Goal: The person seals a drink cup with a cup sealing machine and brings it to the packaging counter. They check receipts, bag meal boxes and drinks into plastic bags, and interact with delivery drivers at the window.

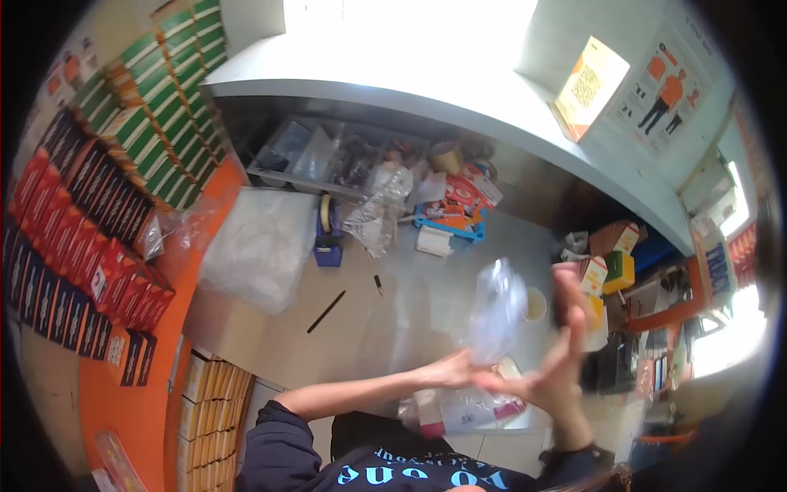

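While stacked boxes (65, 234) stand beside the counter (418, 303), left fingers (457, 366) pinch a plastic bag (498, 307), right fingers (576, 330) spread.

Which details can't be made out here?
All in the head view:
- Plastic bag contents: motion blur and glare.
- Left hand's finger positions: blur.
- Right hand's fingertips: blur.
- Poster small print: too small.
- Yellow boxes, lowest ones: cut off by bottom edge.

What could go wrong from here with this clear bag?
The bag might slip: the left hand seems to hold only its lower end. The right hand, open beside it, could bump it. The packet near the edge of the table might get knocked off.
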A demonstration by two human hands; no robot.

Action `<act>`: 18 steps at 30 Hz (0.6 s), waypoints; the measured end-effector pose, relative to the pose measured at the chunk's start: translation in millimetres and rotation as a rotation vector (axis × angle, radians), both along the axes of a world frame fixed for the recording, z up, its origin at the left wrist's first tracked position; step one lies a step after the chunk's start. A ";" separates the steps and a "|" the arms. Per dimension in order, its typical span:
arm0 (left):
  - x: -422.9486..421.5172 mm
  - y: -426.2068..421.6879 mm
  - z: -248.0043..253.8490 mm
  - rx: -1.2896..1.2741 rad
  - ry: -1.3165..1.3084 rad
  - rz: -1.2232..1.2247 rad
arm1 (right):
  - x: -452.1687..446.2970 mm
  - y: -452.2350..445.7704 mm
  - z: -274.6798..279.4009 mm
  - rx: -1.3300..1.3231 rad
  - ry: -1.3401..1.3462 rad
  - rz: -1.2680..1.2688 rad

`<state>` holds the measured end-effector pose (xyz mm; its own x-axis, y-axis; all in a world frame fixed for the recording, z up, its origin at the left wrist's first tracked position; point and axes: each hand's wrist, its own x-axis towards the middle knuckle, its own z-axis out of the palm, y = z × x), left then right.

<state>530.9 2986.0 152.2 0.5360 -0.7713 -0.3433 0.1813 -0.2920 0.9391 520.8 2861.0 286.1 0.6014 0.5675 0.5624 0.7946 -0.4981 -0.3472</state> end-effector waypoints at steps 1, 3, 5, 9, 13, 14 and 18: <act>0.5 4.9 16.9 -0.031 0.094 0.014 | 3.0 5.2 10.6 -0.119 -0.157 0.167; -37.8 -3.3 20.4 -0.884 -0.250 0.622 | 6.9 21.2 13.7 -0.412 -0.307 0.601; -28.0 28.6 17.9 -0.260 -0.471 -0.018 | 7.6 29.5 20.2 -1.186 0.222 0.308; -39.1 75.1 3.4 0.078 -0.262 0.101 | 31.0 47.3 -39.7 -1.235 0.691 0.373; -70.8 47.8 -59.9 0.853 -0.708 0.947 | 67.4 75.4 -137.7 -0.780 0.986 0.510; -83.5 46.7 -62.6 0.866 -0.707 0.954 | 58.3 85.7 -143.6 -0.778 0.980 0.525; -115.6 74.0 -48.6 0.890 -0.418 0.857 | 13.2 99.0 -168.1 -0.941 0.513 0.291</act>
<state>415.3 3060.0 103.6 0.9308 0.2711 -0.2453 0.3620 -0.7771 0.5149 533.9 2960.0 118.0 0.4143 0.7945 -0.4441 0.7943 -0.5538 -0.2497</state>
